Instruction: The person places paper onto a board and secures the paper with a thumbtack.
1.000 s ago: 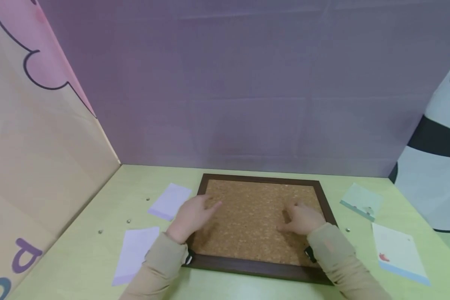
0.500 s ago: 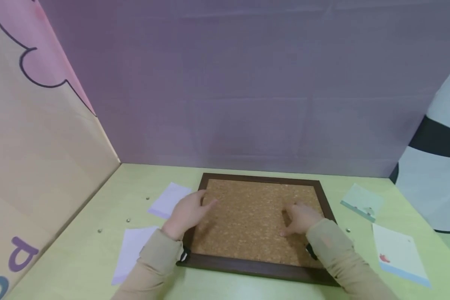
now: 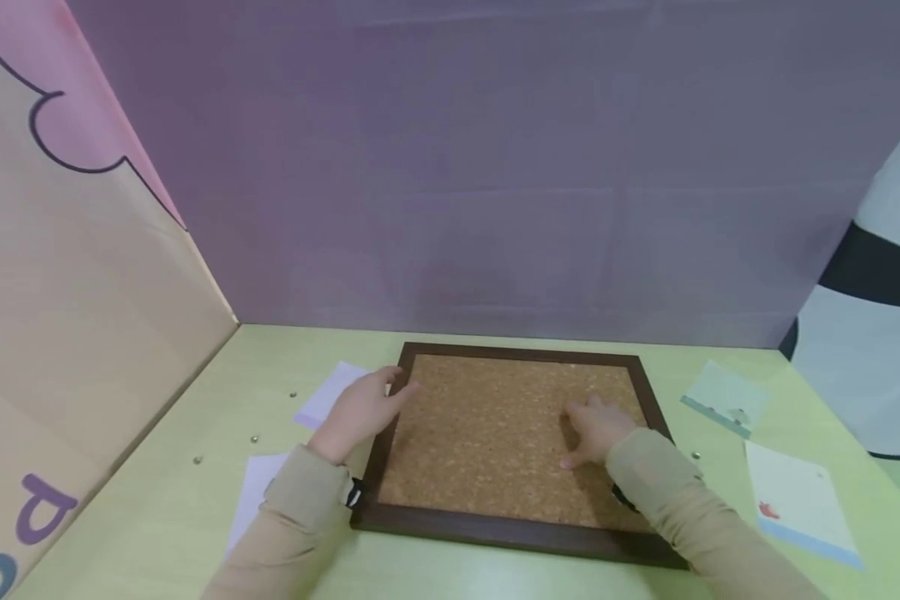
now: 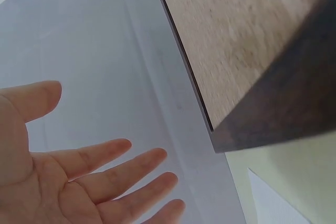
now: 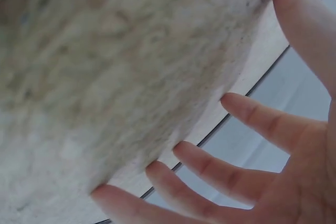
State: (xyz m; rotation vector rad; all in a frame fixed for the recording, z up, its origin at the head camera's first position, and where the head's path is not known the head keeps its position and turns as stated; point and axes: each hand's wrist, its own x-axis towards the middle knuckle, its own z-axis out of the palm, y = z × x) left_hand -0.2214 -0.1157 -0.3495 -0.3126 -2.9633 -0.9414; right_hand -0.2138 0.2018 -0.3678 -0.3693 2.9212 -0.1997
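Note:
A cork board (image 3: 487, 433) in a dark brown wooden frame lies flat on the table. My left hand (image 3: 356, 414) hovers at the board's left edge, fingers extended and holding nothing. In the left wrist view its palm and spread fingers (image 4: 113, 182) are apart from the frame corner (image 4: 226, 137). On the right part of the cork, my right hand (image 3: 598, 431) has its fingers spread. The right wrist view has its fingertips (image 5: 184, 150) against the cork surface, gripping nothing.
Two pale purple paper sheets (image 3: 328, 400) lie left of the board, partly covered by the left arm. Several small shiny round pieces (image 3: 254, 438) dot the table. At right lie a green-tinted note (image 3: 727, 402) and a white sheet with a blue strip (image 3: 798, 500). A purple-grey wall (image 3: 495, 167) stands behind.
My left hand has moved left and slightly away from me, from over the cork to the frame's left edge. The right hand stays on the cork, nearly still.

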